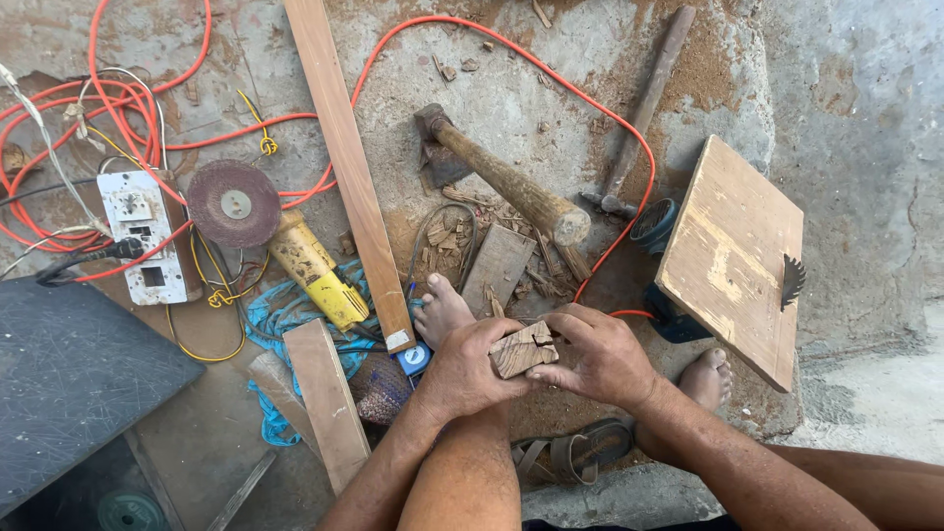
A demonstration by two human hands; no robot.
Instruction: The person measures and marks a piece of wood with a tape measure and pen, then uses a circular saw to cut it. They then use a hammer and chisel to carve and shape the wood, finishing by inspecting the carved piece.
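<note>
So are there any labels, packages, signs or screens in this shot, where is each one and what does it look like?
No packages, signs or screens show.
Sticker: small pale patch at the near end of the long wooden plank, left of the left hand.
Measuring tape: small blue case with a round pale label on its face, on the ground just below that plank end.
Yellow grinder: dark marks on its body, too small to make out.

Both hands, left hand [467,369], right hand [595,356], gripping carved wood block [521,350] (angle grinder [285,236] nearby)
</note>
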